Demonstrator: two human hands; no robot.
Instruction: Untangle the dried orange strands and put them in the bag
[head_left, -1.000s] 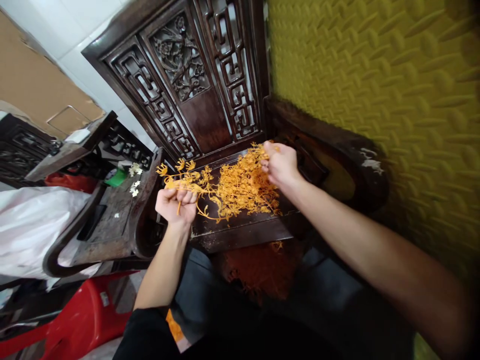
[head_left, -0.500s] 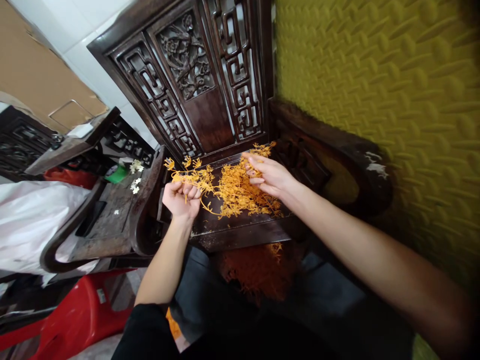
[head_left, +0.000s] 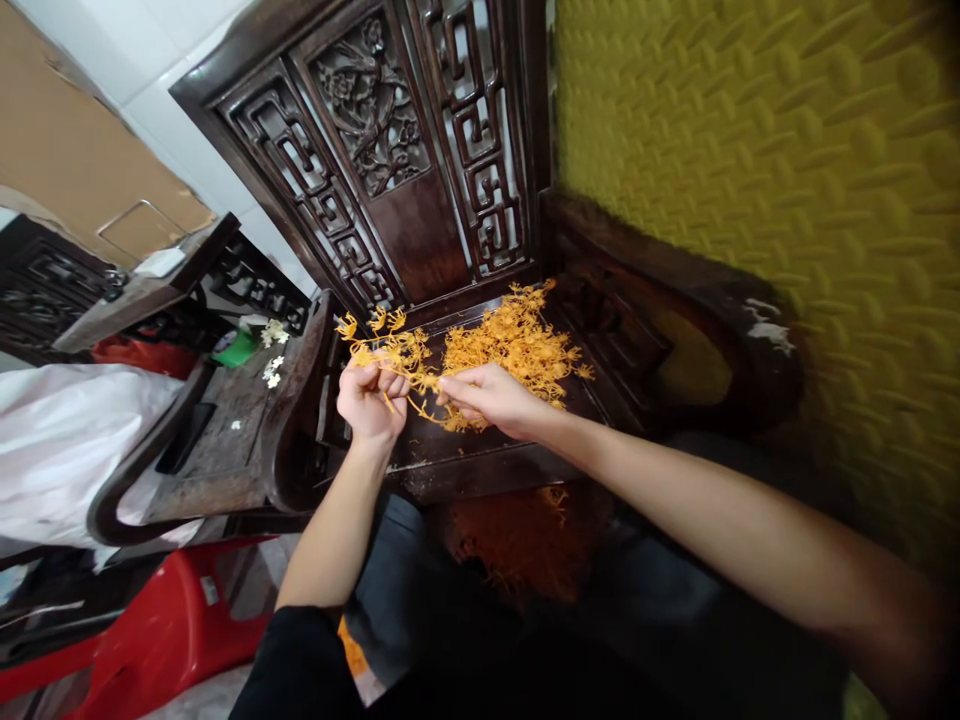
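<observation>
A heap of orange plastic flower sprigs (head_left: 517, 345) lies on the seat of a dark carved wooden chair (head_left: 480, 460). My left hand (head_left: 369, 400) is closed around a bunch of orange sprigs (head_left: 382, 345) whose tips fan out above my fist. My right hand (head_left: 487, 398) reaches in from the right with its fingers pinched on a sprig stem right beside my left hand, at the near edge of the heap.
A yellow textured panel (head_left: 750, 180) fills the right side. More orange sprigs (head_left: 517, 540) lie below the seat's front edge. To the left stand another dark chair (head_left: 217, 440) with small white flowers (head_left: 268, 372), a white bag (head_left: 60, 440) and a red plastic stool (head_left: 165, 640).
My right hand has left the far side of the heap and come leftward and nearer, ending beside my left hand. My left hand has kept its bunch almost still.
</observation>
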